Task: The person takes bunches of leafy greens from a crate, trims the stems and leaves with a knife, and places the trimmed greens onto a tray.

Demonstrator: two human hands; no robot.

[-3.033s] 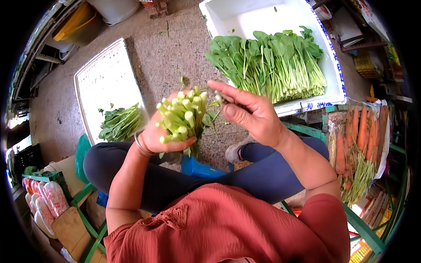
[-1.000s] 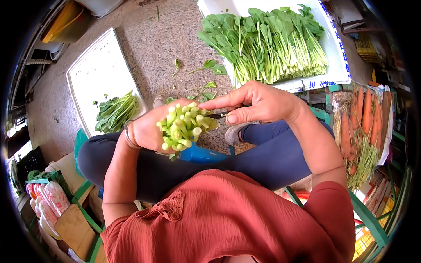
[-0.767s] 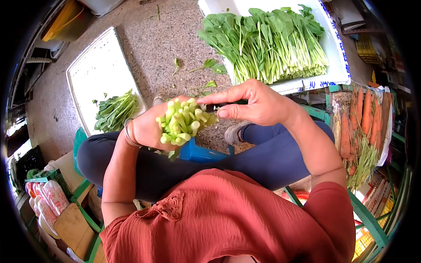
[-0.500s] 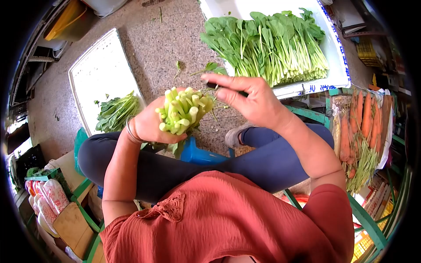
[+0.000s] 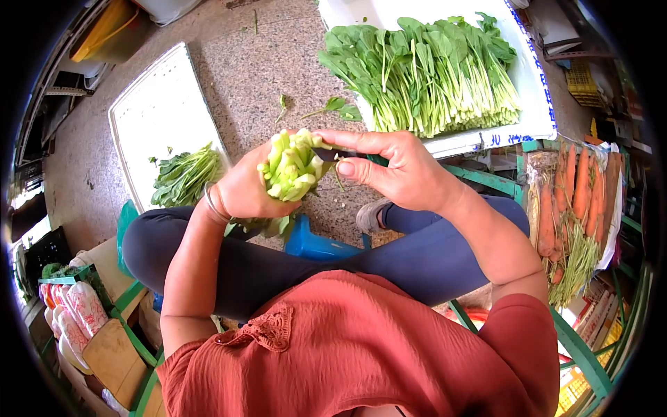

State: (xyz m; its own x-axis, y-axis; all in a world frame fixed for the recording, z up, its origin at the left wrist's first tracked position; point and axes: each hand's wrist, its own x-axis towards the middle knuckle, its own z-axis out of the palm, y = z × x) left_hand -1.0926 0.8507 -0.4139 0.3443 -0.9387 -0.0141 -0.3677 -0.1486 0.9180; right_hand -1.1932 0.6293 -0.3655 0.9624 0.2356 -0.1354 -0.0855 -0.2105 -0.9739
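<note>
Left hand (image 5: 244,186) clamps its grip round green stems (image 5: 289,167); right hand (image 5: 406,170) pinches a dark blade (image 5: 332,155).

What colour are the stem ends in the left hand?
The stem ends are pale yellowish green; see head view.

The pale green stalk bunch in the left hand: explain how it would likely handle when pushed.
The pale green stalk bunch is probably stiff at its thick, packed ends. The leaves below look thin, so likely floppy. No tie shows, so stalks could separate.

Stalk bundle (image 5: 290,168) centrally, tray (image 5: 158,104) left, greens (image 5: 431,76) in box (image 5: 458,144) ahead right, carrots (image 5: 573,184) far right.
</note>
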